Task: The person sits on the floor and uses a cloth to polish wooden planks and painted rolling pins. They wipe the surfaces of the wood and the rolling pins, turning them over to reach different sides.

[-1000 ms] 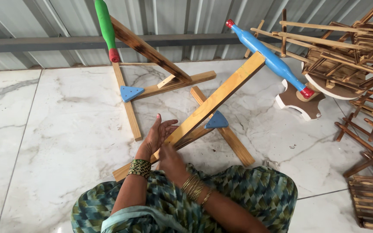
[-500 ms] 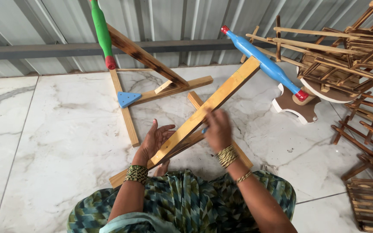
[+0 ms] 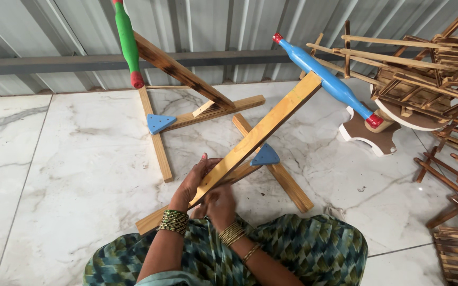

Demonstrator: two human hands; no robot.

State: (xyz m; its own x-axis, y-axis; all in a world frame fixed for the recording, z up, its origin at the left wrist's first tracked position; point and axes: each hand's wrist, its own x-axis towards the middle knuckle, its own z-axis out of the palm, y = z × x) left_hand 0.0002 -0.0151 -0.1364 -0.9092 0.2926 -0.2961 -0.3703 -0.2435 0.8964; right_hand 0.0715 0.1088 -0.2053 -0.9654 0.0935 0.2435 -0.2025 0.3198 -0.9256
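Right hand has dropped from mid-way up the slanted wooden bar, where it gripped half a second back, to the bar's low end by the person's lap. It blurs in the frame, so it is in motion; whether its fingers close on the bar or only brush under it, cannot tell. Left hand stays put: palm against the bar's near face, fingers spread wide and flat, steadying, not clamped. Both hands now crowd the bottom joint, so the work looks to have shifted from bracing the bar to its foot, where it meets the crossed base.

The stand sits on the marble floor, middle of view, nearest the person. Pale yellow-stained bar rising to the right, carrying a blue spindle with red tips. Blue triangular gusset at the cross. A second stand with a green spindle stands toward the far wall; bamboo frames piled along the floor's right edge.
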